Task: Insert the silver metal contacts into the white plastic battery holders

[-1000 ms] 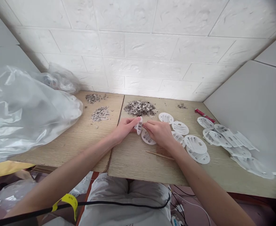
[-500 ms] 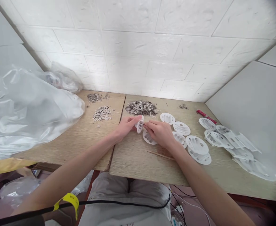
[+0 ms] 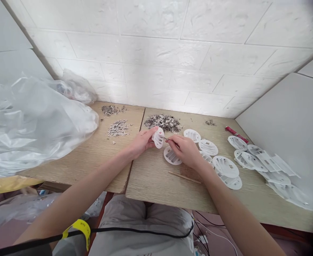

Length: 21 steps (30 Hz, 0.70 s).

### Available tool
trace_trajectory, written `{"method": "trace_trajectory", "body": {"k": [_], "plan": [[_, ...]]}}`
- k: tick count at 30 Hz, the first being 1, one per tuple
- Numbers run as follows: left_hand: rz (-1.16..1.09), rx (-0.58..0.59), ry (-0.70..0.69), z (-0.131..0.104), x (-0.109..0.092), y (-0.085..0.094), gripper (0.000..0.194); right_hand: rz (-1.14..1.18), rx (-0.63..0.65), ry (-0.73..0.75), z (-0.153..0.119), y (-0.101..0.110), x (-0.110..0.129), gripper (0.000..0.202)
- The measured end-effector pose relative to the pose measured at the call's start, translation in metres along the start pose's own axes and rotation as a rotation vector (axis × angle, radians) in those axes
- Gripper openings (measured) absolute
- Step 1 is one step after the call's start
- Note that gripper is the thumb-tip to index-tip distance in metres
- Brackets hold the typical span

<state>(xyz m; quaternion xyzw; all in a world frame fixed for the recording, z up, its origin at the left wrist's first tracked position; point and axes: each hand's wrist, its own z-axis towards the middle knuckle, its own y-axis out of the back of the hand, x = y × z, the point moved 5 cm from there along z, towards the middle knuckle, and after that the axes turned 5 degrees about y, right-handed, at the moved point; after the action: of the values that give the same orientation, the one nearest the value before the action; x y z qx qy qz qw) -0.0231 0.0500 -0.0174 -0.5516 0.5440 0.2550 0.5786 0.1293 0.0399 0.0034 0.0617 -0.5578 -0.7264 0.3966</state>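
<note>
My left hand [image 3: 142,143] is closed on the edge of a white slotted plastic disc [image 3: 158,138], held tilted above the table. From the right, my right hand [image 3: 181,147] pinches a thin metal piece [image 3: 165,139] that points at the disc's edge; whether it is a tool or a small part, and whether it touches, I cannot tell. Below the right fingers another white slotted disc [image 3: 172,155] lies flat on the wood. Just behind the held disc sits a heap of small metal clips [image 3: 163,123].
More white discs [image 3: 225,166] lie to the right, some overlapping, with a red tube-like object [image 3: 236,134] behind them. A thin wooden stick [image 3: 184,177] lies near the front. Smaller metal piles [image 3: 118,128] are at left, beside a large plastic bag [image 3: 38,121].
My left hand has turned the disc so its slotted face shows more fully. The right fingers have drawn slightly back, and the thin metal piece is now visible. The view has shifted slightly.
</note>
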Motion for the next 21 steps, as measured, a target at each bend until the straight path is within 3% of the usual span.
{"method": "trace_trajectory", "body": {"k": [11,21], "plan": [[-0.02,0.006,0.002,0.0022,0.0036,0.0025,0.044,-0.069,-0.007,0.073,-0.0019,0.0013,0.0035,0.03],[0.038,0.013,0.003,0.001,0.0072,0.002,0.044,-0.083,0.048,0.032,-0.0033,-0.0002,-0.0004,0.024]]}}
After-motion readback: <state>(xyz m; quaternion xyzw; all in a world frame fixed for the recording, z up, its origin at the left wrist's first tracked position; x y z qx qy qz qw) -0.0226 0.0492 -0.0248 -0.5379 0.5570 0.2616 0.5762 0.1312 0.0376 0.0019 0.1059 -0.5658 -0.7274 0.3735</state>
